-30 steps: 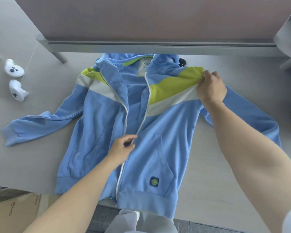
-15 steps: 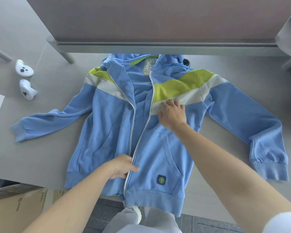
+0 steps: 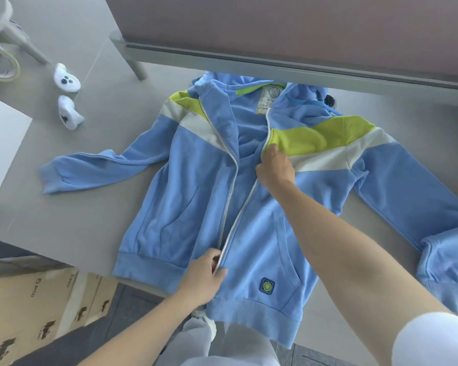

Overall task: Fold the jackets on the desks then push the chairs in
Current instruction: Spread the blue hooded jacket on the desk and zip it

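A light blue hooded jacket (image 3: 196, 186) with lime and white chest bands lies face up on the grey desk (image 3: 72, 207), sleeves spread to both sides, its zip open at the top. My left hand (image 3: 205, 276) pinches the zip edge low down near the hem. My right hand (image 3: 275, 167) grips the right front panel's zip edge at chest height. The hem hangs slightly over the desk's front edge. No chair shows.
Two white controllers (image 3: 66, 80) lie at the desk's far left, beside a tape roll (image 3: 2, 66). A white sheet (image 3: 3, 146) sits at the left edge. A partition panel (image 3: 288, 30) overhangs the hood. Cardboard boxes (image 3: 37, 313) stand on the floor below.
My right hand let go of the right shoulder, slid across the chest and now grips the zip edge. My left hand moved down the zip toward the hem.
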The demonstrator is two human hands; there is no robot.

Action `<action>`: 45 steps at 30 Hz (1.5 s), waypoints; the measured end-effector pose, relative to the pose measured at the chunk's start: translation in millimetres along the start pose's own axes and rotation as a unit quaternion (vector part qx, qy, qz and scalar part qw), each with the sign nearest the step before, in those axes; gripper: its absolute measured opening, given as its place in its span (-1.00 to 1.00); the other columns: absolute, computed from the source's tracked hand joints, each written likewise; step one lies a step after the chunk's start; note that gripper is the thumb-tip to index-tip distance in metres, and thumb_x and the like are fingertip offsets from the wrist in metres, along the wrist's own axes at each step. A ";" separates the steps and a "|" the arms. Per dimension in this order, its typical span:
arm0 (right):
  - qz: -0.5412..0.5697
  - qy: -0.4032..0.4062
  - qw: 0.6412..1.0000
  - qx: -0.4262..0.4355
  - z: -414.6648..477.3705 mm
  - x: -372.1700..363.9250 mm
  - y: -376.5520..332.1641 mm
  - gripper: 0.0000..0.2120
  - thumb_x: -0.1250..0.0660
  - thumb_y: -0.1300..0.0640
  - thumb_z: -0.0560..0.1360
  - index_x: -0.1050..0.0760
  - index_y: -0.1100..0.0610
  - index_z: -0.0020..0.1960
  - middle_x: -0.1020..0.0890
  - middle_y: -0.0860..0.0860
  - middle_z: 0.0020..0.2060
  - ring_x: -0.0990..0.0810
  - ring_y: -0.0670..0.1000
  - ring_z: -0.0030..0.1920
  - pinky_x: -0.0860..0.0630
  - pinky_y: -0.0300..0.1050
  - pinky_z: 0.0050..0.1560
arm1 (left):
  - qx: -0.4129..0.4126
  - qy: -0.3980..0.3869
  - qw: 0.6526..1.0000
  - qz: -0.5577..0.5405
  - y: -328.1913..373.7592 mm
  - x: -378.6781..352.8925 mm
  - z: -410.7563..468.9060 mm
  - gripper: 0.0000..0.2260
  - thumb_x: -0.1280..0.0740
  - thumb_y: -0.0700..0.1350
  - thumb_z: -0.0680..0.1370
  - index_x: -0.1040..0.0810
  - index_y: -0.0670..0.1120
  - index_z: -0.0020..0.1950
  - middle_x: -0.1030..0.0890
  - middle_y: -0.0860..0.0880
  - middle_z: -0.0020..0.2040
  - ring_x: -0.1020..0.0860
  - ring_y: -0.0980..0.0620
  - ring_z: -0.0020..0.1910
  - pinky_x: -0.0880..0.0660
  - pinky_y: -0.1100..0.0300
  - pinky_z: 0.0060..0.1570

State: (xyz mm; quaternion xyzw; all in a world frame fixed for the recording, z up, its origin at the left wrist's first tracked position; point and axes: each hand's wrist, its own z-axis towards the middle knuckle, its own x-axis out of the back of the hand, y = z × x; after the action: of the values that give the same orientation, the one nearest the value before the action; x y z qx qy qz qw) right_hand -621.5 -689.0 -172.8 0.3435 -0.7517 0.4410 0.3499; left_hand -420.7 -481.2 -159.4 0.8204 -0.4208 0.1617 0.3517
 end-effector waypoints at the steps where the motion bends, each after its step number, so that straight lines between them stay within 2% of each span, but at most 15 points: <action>1: 0.006 0.017 1.000 0.006 -0.1 1.2 -1.8 -0.74 -0.15 0.32 0.50 -0.32 0.23 0.19 -0.56 0.21 0.06 -0.57 0.27 0.06 -0.38 0.01 -0.14 | 0.003 0.025 1.000 -0.011 -0.9 0.0 -4.4 -0.82 -0.34 -0.06 0.57 -0.47 0.06 0.16 -0.58 0.09 -0.14 -0.55 0.06 -0.16 -0.47 0.16 -0.14; 5: 0.004 0.121 0.985 0.126 -3.6 -8.4 -2.5 -0.82 -0.17 0.21 0.57 -0.39 0.25 0.14 -0.55 0.21 -0.01 -0.53 0.27 -0.05 -0.29 0.02 -0.20 | -0.003 0.052 0.998 -0.039 -5.6 -0.7 -9.6 -0.76 -0.36 -0.08 0.57 -0.43 0.11 0.19 -0.59 0.12 -0.10 -0.58 0.09 -0.15 -0.45 0.22 -0.18; 9: -0.126 0.061 0.975 0.174 -5.2 -28.9 15.8 -0.69 -0.15 0.04 0.64 -0.43 0.20 0.27 -0.51 0.11 0.23 -0.44 0.19 0.27 -0.32 0.05 0.24 | -0.045 0.055 0.997 -0.016 -4.4 -1.2 -6.6 -0.78 -0.36 -0.10 0.58 -0.39 0.03 0.17 -0.61 0.02 -0.14 -0.54 0.04 -0.20 -0.47 0.15 -0.16; 13: -0.170 -0.006 0.974 0.150 -30.4 -43.2 34.7 -0.37 -0.03 -0.19 0.64 -0.06 0.07 0.61 -0.13 0.02 0.58 -0.03 0.18 0.58 0.05 0.16 0.52 | -0.054 0.047 0.997 0.013 -9.9 -1.1 -11.3 -0.75 -0.36 -0.11 0.58 -0.36 0.04 0.19 -0.56 0.10 -0.17 -0.52 0.08 -0.24 -0.47 0.15 -0.15; 16: -0.203 -0.020 0.970 0.135 -44.0 -45.0 62.6 -0.30 0.10 -0.34 0.60 0.14 -0.07 0.63 0.06 -0.06 0.62 0.14 0.14 0.61 0.13 0.23 0.53 | -0.071 0.026 0.996 0.048 -14.6 -2.5 -17.7 -0.74 -0.34 -0.10 0.60 -0.36 0.04 0.24 -0.51 0.14 -0.17 -0.48 0.08 -0.25 -0.43 0.18 -0.17; 22: -0.237 -0.083 0.960 0.122 -26.6 -24.8 65.7 -0.30 0.16 -0.37 0.58 0.26 -0.12 0.62 0.26 -0.09 0.60 0.30 0.11 0.59 0.26 0.26 0.53 | -0.094 0.026 0.984 0.149 1.1 -5.1 -22.7 -0.60 -0.29 -0.05 0.62 -0.25 0.02 0.41 -0.60 -0.05 0.05 -0.59 -0.13 0.04 -0.51 -0.01 0.01; 26: -0.187 -0.026 0.975 0.120 -68.0 -29.5 45.9 -0.30 0.03 -0.28 0.60 -0.03 0.07 0.62 0.03 0.15 0.61 0.07 0.23 0.60 0.11 0.27 0.53 | -0.141 0.102 0.952 0.251 4.9 8.6 -19.4 -0.59 -0.32 0.09 0.59 -0.32 0.02 0.37 -0.53 0.04 0.17 -0.53 -0.07 0.13 -0.48 0.04 0.00; 29: -0.173 0.030 0.974 0.144 -131.4 -45.5 52.7 -0.33 0.01 -0.26 0.56 -0.34 0.13 0.49 -0.27 0.20 0.52 -0.24 0.29 0.50 -0.13 0.35 0.46 | -0.217 0.158 0.926 0.265 -14.0 28.0 -5.7 -0.55 -0.53 0.08 0.40 -0.55 -0.06 0.20 -0.57 -0.03 0.03 -0.55 -0.17 0.00 -0.55 -0.01 -0.07; 31: -0.168 0.013 0.983 0.080 -174.6 -64.8 65.8 -0.34 0.01 -0.29 0.55 -0.30 0.05 0.51 -0.23 0.20 0.54 -0.20 0.33 0.50 -0.09 0.39 0.44 | -0.238 0.148 0.922 0.266 -30.7 39.2 2.7 -0.46 -0.56 0.11 0.35 -0.56 -0.07 0.24 -0.55 -0.09 0.13 -0.53 -0.22 0.09 -0.56 -0.09 0.03; 34: -0.186 -0.038 0.982 -0.021 -224.0 -91.4 87.6 -0.25 0.18 -0.41 0.52 -0.03 -0.10 0.62 0.03 0.15 0.61 0.05 0.34 0.56 0.04 0.39 0.48 | -0.198 0.015 0.921 0.334 -52.6 49.7 10.4 -0.21 -0.37 0.29 0.47 -0.15 0.06 0.59 -0.17 -0.09 0.55 -0.18 -0.20 0.49 -0.27 -0.11 0.42; 36: -0.198 -0.051 0.978 -0.026 -235.4 -95.6 97.4 -0.25 0.26 -0.44 0.50 0.14 -0.15 0.62 0.16 0.09 0.61 0.17 0.30 0.57 0.14 0.36 0.52 | -0.207 -0.029 0.896 0.392 -66.9 53.6 12.9 -0.08 -0.28 0.42 0.45 0.14 0.13 0.62 0.07 -0.03 0.61 0.02 -0.15 0.56 -0.12 -0.08 0.50; 38: -0.197 -0.051 0.978 -0.041 -234.4 -94.1 91.3 -0.29 0.20 -0.41 0.55 0.22 -0.16 0.61 0.25 0.07 0.60 0.23 0.26 0.57 0.22 0.31 0.53 | -0.230 -0.044 0.881 0.411 -79.6 59.1 12.7 0.04 -0.28 0.49 0.38 0.27 0.12 0.60 0.16 -0.03 0.60 0.11 -0.15 0.58 -0.02 -0.06 0.53; 41: -0.156 -0.001 0.985 -0.071 -238.0 -91.2 52.9 -0.42 -0.08 -0.24 0.61 -0.13 -0.04 0.56 0.01 0.13 0.56 0.03 0.24 0.54 0.07 0.26 0.49 | -0.243 -0.036 0.860 0.448 -103.3 74.2 13.0 0.13 -0.34 0.50 0.31 0.23 0.06 0.61 0.06 -0.10 0.56 0.03 -0.16 0.55 -0.01 -0.06 0.50; 43: -0.139 0.010 0.990 -0.031 -244.7 -93.2 15.8 -0.53 -0.16 -0.17 0.61 -0.35 0.06 0.41 -0.28 0.12 0.43 -0.23 0.21 0.41 -0.15 0.16 0.37 | -0.275 0.008 0.847 0.455 -125.7 86.6 14.8 0.04 -0.37 0.45 0.33 0.03 0.03 0.62 -0.11 -0.12 0.50 -0.15 -0.18 0.48 -0.14 -0.07 0.43; 45: -0.135 -0.023 0.991 -0.003 -253.4 -101.9 -18.5 -0.59 -0.17 -0.15 0.61 -0.40 0.09 0.33 -0.45 0.08 0.25 -0.39 0.18 0.28 -0.32 0.09 0.23 | -0.304 0.038 0.848 0.434 -146.9 102.3 17.2 -0.15 -0.40 0.38 0.38 -0.24 0.00 0.54 -0.31 -0.10 0.38 -0.32 -0.17 0.35 -0.29 -0.06 0.30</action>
State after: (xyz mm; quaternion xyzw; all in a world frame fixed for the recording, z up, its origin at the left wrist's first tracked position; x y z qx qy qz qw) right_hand -496.8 -445.8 -156.7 0.4510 -0.7076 0.3792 0.3900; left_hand -242.4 -493.9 -178.8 0.3998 -0.7481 0.1928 0.4933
